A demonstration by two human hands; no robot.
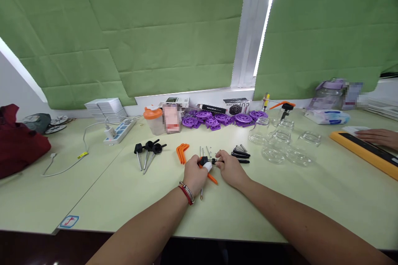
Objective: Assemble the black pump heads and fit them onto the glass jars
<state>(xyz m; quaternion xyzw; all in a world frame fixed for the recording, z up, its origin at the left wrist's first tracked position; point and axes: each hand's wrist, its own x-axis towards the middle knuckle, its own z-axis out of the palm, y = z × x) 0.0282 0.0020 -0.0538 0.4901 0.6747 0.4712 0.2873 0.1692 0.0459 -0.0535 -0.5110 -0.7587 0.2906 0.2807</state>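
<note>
Above the table's middle, my left hand [195, 174] closes round a black plastic part [203, 160], with a white patch showing at one finger. My right hand [231, 169] pinches the other end of this part, where a thin shaft shows between the hands. Beneath the hands an orange angled handle [212, 179] sticks out; whether it is held or lying there I cannot tell. A metal rod [201, 194] points toward me below my left hand. Beyond them lie more orange angled handles [182, 153], thin metal rods, black handles [241, 155] and several springs [240, 148].
Black parts with metal rods [148, 149] lie at left. Purple plastic wheels [214, 119], boxes [236, 107] and an orange-lidded cup [153, 120] line the back. Clear jars [281, 143] stand right. Another person's hand [377, 136] rests by a yellow-edged device [367, 153]. A power strip [122, 130] sits left.
</note>
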